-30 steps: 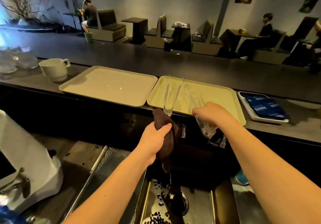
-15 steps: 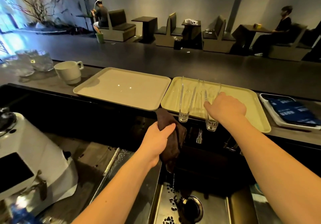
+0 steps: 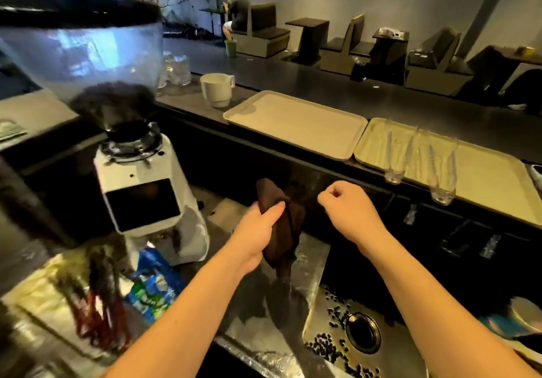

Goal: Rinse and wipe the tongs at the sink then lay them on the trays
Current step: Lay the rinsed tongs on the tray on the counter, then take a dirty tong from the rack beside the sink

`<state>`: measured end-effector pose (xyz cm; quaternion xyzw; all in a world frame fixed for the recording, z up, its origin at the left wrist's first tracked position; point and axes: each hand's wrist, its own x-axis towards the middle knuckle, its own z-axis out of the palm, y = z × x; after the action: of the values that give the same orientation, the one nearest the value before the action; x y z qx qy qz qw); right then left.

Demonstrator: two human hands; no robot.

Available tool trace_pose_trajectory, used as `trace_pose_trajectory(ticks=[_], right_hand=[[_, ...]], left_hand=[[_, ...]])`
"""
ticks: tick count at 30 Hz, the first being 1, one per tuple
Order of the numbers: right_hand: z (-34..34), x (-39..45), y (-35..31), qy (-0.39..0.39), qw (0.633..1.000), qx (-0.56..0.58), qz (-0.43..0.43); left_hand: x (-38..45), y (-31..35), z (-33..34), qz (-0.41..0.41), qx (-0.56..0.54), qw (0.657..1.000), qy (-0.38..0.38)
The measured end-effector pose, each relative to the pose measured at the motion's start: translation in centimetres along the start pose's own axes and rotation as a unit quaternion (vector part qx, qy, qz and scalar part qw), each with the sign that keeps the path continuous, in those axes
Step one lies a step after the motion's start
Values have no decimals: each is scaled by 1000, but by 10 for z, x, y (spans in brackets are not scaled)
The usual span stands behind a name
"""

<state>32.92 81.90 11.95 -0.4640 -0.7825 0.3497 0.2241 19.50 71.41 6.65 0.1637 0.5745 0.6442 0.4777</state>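
Observation:
Two clear plastic tongs lie side by side on the right beige tray [image 3: 492, 184]: the left tongs [image 3: 397, 154] and the right tongs [image 3: 441, 169], both with their joined ends hanging over the tray's near edge. The left beige tray [image 3: 293, 122] holds nothing. My left hand [image 3: 258, 228] grips a dark brown cloth [image 3: 289, 231] above the counter left of the sink [image 3: 325, 339]. My right hand [image 3: 346, 210] hovers beside it in a loose fist with nothing in it, well left of the tongs.
A white coffee grinder [image 3: 140, 189] with a clear hopper stands at the left, with a blue packet [image 3: 152, 286] at its foot. A white cup [image 3: 217, 88] sits left of the trays. Coffee beans lie scattered round the sink drain [image 3: 362, 332]. Seated people are in the room beyond the counter.
My right hand has let go of the second tongs on the right tray and drawn back toward the cloth. The view has swung to the left, bringing the grinder in.

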Motion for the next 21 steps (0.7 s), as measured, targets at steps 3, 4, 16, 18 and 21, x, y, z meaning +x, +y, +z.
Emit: trace_pose_trajectory(ticks=[3,4,16,18,21], right_hand=[[54,-24,-21,-59,998,19,-9],[78,-34,-33,-82,996,15,-20],[281,-132,-135,-226,972,-22,-59],[302,-143,-142,-247,968,-16,-45],[331,-152,-145,-273,961,-31,-30]], left_hand=[[-28,-4,-55,-9,-23,998,51],[-40,-5,-82,-8,-26,997,73],[-147,-40,-330,-15,-84,959,269],[-155,-48,-357,-19,-86,954,285],[-163,-57,-386,-30,-78,941,328]])
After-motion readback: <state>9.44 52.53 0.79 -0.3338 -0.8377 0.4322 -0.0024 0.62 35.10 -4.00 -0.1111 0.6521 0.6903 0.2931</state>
